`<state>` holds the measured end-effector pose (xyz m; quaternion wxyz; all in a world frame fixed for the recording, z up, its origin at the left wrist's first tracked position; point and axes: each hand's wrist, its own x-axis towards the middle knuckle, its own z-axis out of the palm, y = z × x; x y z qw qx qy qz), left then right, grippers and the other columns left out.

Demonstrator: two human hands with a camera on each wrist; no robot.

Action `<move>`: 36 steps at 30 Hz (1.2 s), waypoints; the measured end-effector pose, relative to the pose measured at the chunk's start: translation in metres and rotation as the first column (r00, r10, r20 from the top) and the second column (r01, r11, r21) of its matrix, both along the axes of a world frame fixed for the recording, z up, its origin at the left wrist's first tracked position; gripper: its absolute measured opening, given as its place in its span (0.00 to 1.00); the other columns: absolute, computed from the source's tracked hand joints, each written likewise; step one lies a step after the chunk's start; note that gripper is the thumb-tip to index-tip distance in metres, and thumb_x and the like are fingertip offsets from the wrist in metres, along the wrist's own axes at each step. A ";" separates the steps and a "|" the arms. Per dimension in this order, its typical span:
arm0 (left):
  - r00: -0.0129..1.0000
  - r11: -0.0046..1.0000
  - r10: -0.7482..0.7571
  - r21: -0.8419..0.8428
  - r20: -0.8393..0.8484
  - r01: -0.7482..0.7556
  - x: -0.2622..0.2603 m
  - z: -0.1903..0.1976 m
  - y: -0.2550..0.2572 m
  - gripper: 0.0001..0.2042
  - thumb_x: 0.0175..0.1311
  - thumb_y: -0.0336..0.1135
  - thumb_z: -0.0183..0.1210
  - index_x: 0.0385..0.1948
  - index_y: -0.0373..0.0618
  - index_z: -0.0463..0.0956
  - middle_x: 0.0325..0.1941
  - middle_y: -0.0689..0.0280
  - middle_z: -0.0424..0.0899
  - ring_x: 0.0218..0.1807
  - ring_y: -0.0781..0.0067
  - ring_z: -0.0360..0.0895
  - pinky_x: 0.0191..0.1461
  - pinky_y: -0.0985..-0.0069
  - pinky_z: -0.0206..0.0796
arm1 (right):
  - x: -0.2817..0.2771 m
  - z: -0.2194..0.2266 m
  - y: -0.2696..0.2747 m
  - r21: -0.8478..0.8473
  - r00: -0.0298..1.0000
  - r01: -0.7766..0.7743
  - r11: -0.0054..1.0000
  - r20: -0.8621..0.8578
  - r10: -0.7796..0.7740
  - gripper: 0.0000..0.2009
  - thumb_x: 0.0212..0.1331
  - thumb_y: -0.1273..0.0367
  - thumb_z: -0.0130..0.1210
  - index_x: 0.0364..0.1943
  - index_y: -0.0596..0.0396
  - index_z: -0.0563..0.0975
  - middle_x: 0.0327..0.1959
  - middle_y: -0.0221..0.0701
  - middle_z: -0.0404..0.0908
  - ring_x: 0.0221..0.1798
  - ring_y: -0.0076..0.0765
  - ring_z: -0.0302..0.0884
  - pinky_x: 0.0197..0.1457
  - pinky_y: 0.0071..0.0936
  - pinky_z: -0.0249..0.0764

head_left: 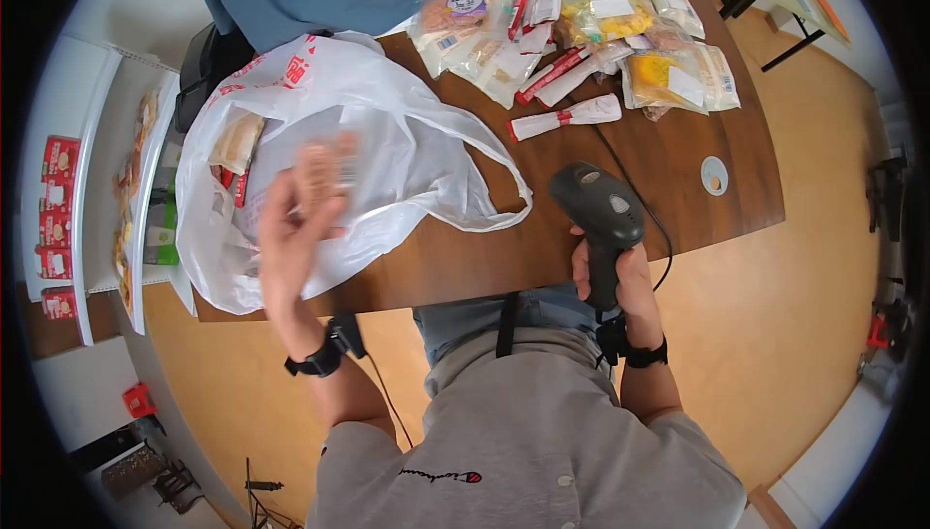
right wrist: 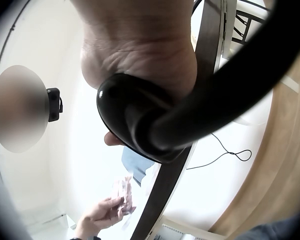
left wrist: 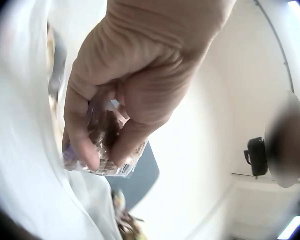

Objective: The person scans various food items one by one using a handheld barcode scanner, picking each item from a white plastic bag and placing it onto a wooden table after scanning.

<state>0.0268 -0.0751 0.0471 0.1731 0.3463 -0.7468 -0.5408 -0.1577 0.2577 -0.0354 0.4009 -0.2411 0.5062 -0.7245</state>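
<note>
My left hand pinches a small clear-wrapped package over the open mouth of a white plastic bag. Brownish contents show through its wrapping in the left wrist view, with fingers and thumb at its sides; motion blurs it in the head view. My right hand grips a black handheld barcode scanner by its handle, above the table's near edge. Inside the bag lie a beige packet and some red-marked packaging, partly hidden by the bag wall.
Several clear food packets and red-and-white sticks are heaped at the back of the wooden table. The scanner's black cable runs across it. A round white sticker is at right, shelves with red boxes at left.
</note>
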 end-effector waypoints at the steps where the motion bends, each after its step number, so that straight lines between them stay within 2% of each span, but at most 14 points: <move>1: 0.994 0.994 -0.096 0.045 -0.043 0.098 -0.020 -0.005 0.014 0.19 0.59 0.28 0.66 0.52 0.45 0.74 0.42 0.68 0.82 0.43 0.82 0.79 0.37 0.80 0.75 | 0.001 0.001 0.000 0.000 1.000 -0.008 1.000 -0.010 0.008 0.41 0.61 0.35 0.46 0.56 0.66 0.70 0.28 0.33 0.78 0.23 0.25 0.76 0.26 0.20 0.72; 3: 0.974 0.974 -0.198 0.088 -0.107 0.207 -0.059 -0.018 0.036 0.20 0.57 0.27 0.67 0.52 0.45 0.74 0.40 0.70 0.82 0.42 0.82 0.79 0.35 0.83 0.73 | 0.000 -0.007 0.003 -0.022 0.999 -0.024 0.999 -0.022 0.023 0.39 0.62 0.37 0.47 0.53 0.65 0.71 0.30 0.33 0.78 0.23 0.25 0.77 0.26 0.21 0.73; 5: 0.957 0.886 -0.274 -0.411 -0.094 0.213 -0.091 -0.034 0.052 0.19 0.56 0.26 0.68 0.49 0.44 0.74 0.32 0.72 0.80 0.35 0.86 0.76 0.28 0.87 0.65 | 0.000 -0.005 0.003 -0.023 0.999 -0.013 1.000 -0.049 0.012 0.37 0.63 0.37 0.47 0.51 0.64 0.73 0.30 0.33 0.78 0.23 0.25 0.77 0.26 0.22 0.73; 6: 0.950 0.885 -0.293 -0.407 -0.105 0.228 -0.100 -0.037 0.059 0.19 0.56 0.26 0.68 0.49 0.44 0.74 0.32 0.72 0.80 0.35 0.86 0.76 0.28 0.87 0.65 | 0.002 -0.004 0.003 -0.029 0.998 -0.012 1.000 -0.060 0.010 0.36 0.63 0.38 0.47 0.49 0.64 0.74 0.30 0.33 0.79 0.23 0.26 0.77 0.27 0.22 0.73; 8: 0.970 0.981 -0.138 0.105 -0.203 0.161 -0.118 -0.042 0.070 0.15 0.57 0.26 0.68 0.44 0.37 0.74 0.31 0.69 0.82 0.31 0.85 0.77 0.33 0.86 0.67 | 0.002 -0.009 0.005 -0.035 0.997 0.003 0.999 -0.082 -0.005 0.33 0.65 0.40 0.47 0.44 0.63 0.75 0.29 0.32 0.79 0.24 0.25 0.78 0.27 0.21 0.72; 10: 0.967 0.976 -0.155 0.118 -0.200 0.181 -0.124 -0.047 0.081 0.15 0.59 0.25 0.66 0.45 0.36 0.73 0.34 0.65 0.83 0.32 0.84 0.78 0.34 0.85 0.68 | 0.002 -0.012 0.005 -0.053 0.994 -0.025 0.998 -0.110 0.019 0.31 0.66 0.41 0.47 0.40 0.62 0.76 0.29 0.31 0.79 0.23 0.25 0.78 0.27 0.21 0.71; 12: 0.935 0.944 -0.100 0.265 -0.341 0.198 -0.123 -0.056 0.088 0.17 0.60 0.26 0.65 0.50 0.43 0.71 0.32 0.67 0.84 0.24 0.87 0.76 0.22 0.88 0.55 | 0.002 -0.012 0.004 -0.041 0.994 0.005 0.999 -0.113 -0.009 0.28 0.67 0.44 0.48 0.42 0.60 0.75 0.28 0.30 0.79 0.23 0.24 0.77 0.26 0.20 0.70; 17: 0.921 0.926 -0.244 0.207 -0.305 0.314 -0.114 -0.061 0.090 0.19 0.62 0.21 0.61 0.54 0.40 0.69 0.43 0.61 0.83 0.40 0.80 0.81 0.38 0.86 0.71 | -0.001 -0.008 0.002 -0.057 0.989 -0.061 0.997 -0.141 0.052 0.27 0.68 0.45 0.48 0.47 0.59 0.73 0.26 0.30 0.78 0.22 0.24 0.77 0.26 0.21 0.70; 21: 0.921 0.924 -0.238 0.219 -0.308 0.312 -0.111 -0.061 0.087 0.18 0.63 0.22 0.62 0.53 0.42 0.70 0.40 0.65 0.83 0.37 0.83 0.79 0.38 0.86 0.70 | -0.002 -0.006 0.002 -0.069 0.994 -0.060 0.996 -0.098 0.053 0.29 0.67 0.43 0.47 0.47 0.60 0.73 0.27 0.30 0.78 0.23 0.25 0.78 0.26 0.21 0.71; 24: 0.941 0.935 -0.208 0.228 -0.265 0.271 -0.111 -0.054 0.076 0.17 0.65 0.25 0.60 0.55 0.43 0.70 0.41 0.65 0.83 0.35 0.81 0.79 0.37 0.86 0.69 | 0.000 -0.009 0.003 -0.079 0.998 -0.043 0.996 -0.055 0.039 0.30 0.67 0.42 0.46 0.46 0.60 0.73 0.27 0.30 0.78 0.23 0.25 0.78 0.26 0.21 0.71; 28: 0.867 0.858 -0.028 0.433 -0.497 0.275 -0.135 -0.029 0.068 0.18 0.68 0.27 0.57 0.58 0.42 0.67 0.44 0.61 0.83 0.39 0.77 0.81 0.42 0.83 0.71 | -0.002 -0.007 0.003 -0.083 0.997 -0.055 0.995 -0.063 0.050 0.29 0.67 0.42 0.46 0.44 0.60 0.73 0.28 0.30 0.78 0.23 0.24 0.79 0.26 0.21 0.71; 30: 0.817 0.891 0.014 0.378 -0.576 0.252 -0.156 -0.012 0.064 0.19 0.69 0.26 0.55 0.60 0.37 0.65 0.48 0.57 0.82 0.42 0.66 0.84 0.44 0.80 0.73 | -0.001 -0.008 0.003 -0.081 0.998 -0.048 0.996 -0.038 0.045 0.29 0.67 0.42 0.46 0.42 0.60 0.73 0.27 0.30 0.78 0.23 0.25 0.79 0.26 0.21 0.71; 34: 0.737 0.916 0.041 0.320 -0.674 0.242 -0.221 0.008 0.052 0.21 0.69 0.30 0.58 0.61 0.35 0.64 0.50 0.54 0.82 0.45 0.59 0.84 0.45 0.78 0.75 | -0.001 -0.010 0.002 -0.075 0.997 -0.048 0.996 -0.061 0.043 0.30 0.67 0.41 0.45 0.40 0.60 0.73 0.27 0.31 0.78 0.24 0.25 0.79 0.26 0.21 0.71; 36: 0.880 0.980 -0.089 0.117 -0.467 0.162 -0.245 0.005 0.044 0.25 0.66 0.34 0.62 0.61 0.35 0.64 0.50 0.52 0.82 0.46 0.60 0.84 0.43 0.77 0.75 | -0.001 -0.010 0.003 -0.055 0.996 -0.026 0.998 -0.084 0.022 0.31 0.67 0.41 0.44 0.38 0.60 0.73 0.27 0.31 0.79 0.23 0.26 0.79 0.26 0.22 0.71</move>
